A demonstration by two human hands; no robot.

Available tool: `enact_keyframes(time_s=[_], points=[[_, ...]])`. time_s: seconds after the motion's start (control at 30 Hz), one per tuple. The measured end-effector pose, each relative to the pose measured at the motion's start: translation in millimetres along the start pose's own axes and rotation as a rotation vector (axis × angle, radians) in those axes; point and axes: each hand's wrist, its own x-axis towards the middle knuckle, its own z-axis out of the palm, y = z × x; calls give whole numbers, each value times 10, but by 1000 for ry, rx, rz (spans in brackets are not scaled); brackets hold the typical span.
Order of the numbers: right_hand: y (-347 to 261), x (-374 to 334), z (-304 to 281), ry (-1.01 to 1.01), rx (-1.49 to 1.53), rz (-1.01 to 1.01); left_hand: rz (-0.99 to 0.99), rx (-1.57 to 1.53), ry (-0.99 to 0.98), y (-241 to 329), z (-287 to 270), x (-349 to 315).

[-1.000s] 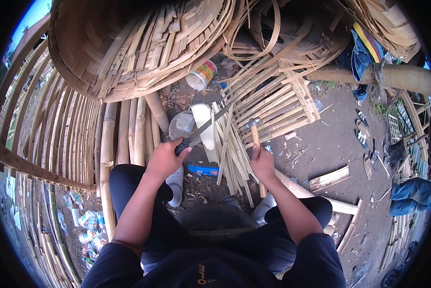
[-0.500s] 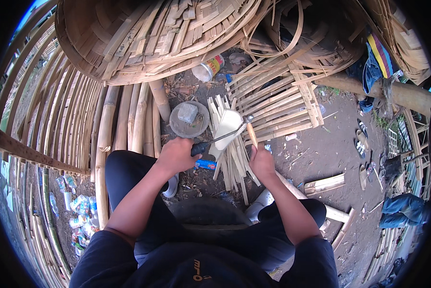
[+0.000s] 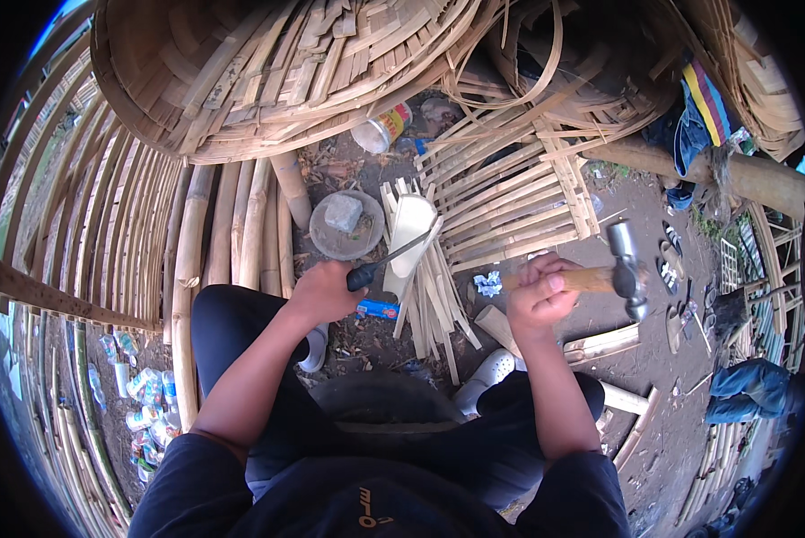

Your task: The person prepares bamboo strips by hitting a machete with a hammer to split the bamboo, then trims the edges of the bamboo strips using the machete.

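Note:
My left hand (image 3: 325,291) is closed around the black handle of a knife (image 3: 404,252). The thin blade points up and to the right, across a pale, split bamboo piece (image 3: 410,224). Beneath and beside that piece lies a bundle of bamboo strips (image 3: 435,305). Off to the right, my right hand (image 3: 540,292) grips the wooden handle of a ball-peen hammer (image 3: 630,271). Its metal head is raised away from the knife and touches nothing.
A round block (image 3: 368,231) with a grey stone (image 3: 343,212) stands beyond my left hand. A slatted bamboo frame (image 3: 514,202) lies ahead, below large woven baskets (image 3: 330,90). Bamboo poles (image 3: 191,238) line the left. Sandals (image 3: 674,266) and bamboo offcuts (image 3: 604,343) lie right.
My right hand has swung the hammer from beside the blade out to the right, its head now sideways. My left hand keeps its grip on the knife, nearly in place.

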Motion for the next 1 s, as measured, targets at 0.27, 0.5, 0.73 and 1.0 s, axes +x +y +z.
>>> enact_keyframes(time_s=[0.27,0.5,0.73,1.0], points=[[303,-138,-84,-495,-771,379,11,55,29,-108,95,44],[-510,694,-46,-17,-58,68,2,46,-3,-169,77,89],[760,-963,-452,-789,-903,599,-14,8,32,-87,170,127],[-457,394,-51,-339,-632,371,-98,36,153,-494,-8,186]])
